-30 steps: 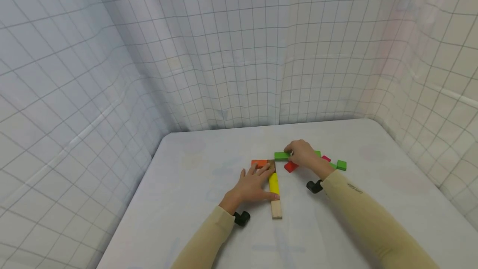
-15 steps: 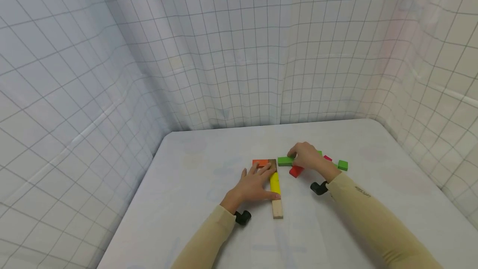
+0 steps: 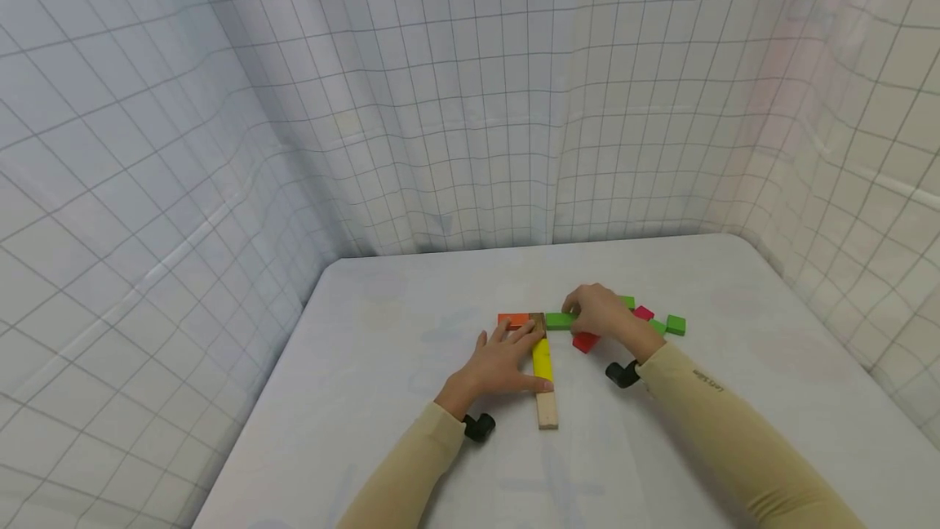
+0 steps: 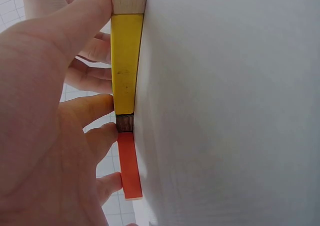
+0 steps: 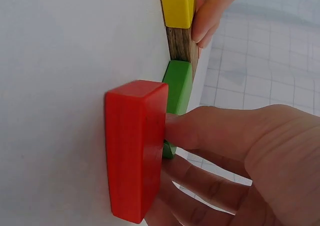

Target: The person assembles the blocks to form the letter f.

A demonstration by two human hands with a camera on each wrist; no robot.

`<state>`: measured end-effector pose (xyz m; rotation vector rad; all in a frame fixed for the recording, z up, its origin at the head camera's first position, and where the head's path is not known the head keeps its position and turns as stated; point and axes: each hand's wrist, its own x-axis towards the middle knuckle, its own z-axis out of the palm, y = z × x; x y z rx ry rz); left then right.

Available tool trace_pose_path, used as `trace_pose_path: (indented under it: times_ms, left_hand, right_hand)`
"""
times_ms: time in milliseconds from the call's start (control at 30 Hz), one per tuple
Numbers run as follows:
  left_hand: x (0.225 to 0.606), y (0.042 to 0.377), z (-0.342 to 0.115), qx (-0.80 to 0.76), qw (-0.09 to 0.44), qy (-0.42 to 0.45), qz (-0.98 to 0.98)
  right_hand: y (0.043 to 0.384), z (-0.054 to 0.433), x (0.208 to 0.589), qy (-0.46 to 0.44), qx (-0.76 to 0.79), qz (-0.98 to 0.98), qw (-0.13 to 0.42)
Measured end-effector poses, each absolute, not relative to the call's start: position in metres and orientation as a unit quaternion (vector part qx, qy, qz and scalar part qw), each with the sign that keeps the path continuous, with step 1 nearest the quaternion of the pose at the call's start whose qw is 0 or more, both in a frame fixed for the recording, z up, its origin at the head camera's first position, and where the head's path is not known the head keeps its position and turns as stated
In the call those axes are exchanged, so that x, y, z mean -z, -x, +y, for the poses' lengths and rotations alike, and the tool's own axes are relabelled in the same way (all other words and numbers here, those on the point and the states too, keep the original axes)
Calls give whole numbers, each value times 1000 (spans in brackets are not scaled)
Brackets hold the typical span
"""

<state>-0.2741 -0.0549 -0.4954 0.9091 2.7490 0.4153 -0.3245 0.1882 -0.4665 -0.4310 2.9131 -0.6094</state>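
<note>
Hands: left (image 3: 495, 364) wide along yellow block (image 3: 542, 361), right (image 3: 604, 314) tight round partly hidden green block (image 3: 559, 322).

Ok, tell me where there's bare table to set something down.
Bare table: left of the left hand, between the orange block and the back curtain, right of the far-right green block, and between the sleeves, nearer than the pale block. It's crowded around the right hand, with the red block, pink block and green blocks close by.
</note>
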Motion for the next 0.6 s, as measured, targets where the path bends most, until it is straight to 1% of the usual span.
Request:
trace_pose_path:
  times_ms: [600]
  left_hand:
    - [497, 275, -55, -144, 108, -311, 933]
  right_hand:
    - [323, 185, 468, 141, 203, 967, 56]
